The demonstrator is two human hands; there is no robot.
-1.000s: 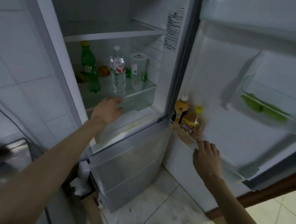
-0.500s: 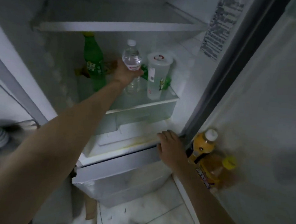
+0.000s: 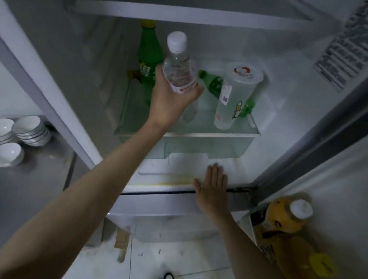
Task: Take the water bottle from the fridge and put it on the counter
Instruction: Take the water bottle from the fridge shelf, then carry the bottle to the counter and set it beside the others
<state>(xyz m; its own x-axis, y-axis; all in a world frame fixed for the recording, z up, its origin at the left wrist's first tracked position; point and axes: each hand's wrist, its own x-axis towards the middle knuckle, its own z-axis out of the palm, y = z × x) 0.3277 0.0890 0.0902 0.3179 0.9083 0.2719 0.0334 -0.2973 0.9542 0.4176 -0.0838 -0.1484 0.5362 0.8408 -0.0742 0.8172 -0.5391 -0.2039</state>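
Observation:
The clear water bottle (image 3: 178, 62) with a white cap and red label is inside the open fridge (image 3: 208, 15), lifted and tilted above the glass shelf (image 3: 233, 132). My left hand (image 3: 170, 102) is wrapped around its lower body. My right hand (image 3: 212, 190) lies flat, fingers together, on the fridge's lower front ledge, holding nothing. The steel counter (image 3: 25, 190) is at the left, beside the fridge.
On the shelf stand a green soda bottle (image 3: 148, 57), a lying green bottle (image 3: 214, 83) and a tall lidded plastic cup (image 3: 230, 99). Stacked white bowls (image 3: 15, 137) sit on the counter. Orange drink bottles (image 3: 287, 227) fill the door rack at right.
My left hand has raised the water bottle off the shelf and tilted it toward me. My right hand slid along the ledge and flattened. The camera moved closer.

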